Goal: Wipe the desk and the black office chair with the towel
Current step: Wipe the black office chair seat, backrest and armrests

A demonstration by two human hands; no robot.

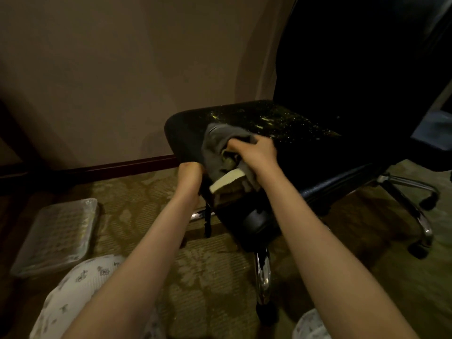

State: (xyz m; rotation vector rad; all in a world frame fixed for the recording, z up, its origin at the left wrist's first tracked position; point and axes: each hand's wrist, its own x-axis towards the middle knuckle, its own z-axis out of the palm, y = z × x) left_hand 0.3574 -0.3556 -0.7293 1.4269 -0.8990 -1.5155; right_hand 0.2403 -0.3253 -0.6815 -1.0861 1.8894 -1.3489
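While the towel (216, 140) drapes the chair (308, 152), right hand (260, 151) grips it.

Your chair (330, 152): black, chrome base on castors, seat top speckled yellowish, front edge torn, pale foam exposed. Your towel (217, 140): grey, bunched on seat front corner, draped over edge beside foam, gripped in your right hand (259, 150).

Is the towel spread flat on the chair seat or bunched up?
Bunched up: the towel is crumpled in folds, gripped by the right hand at the seat's front edge.
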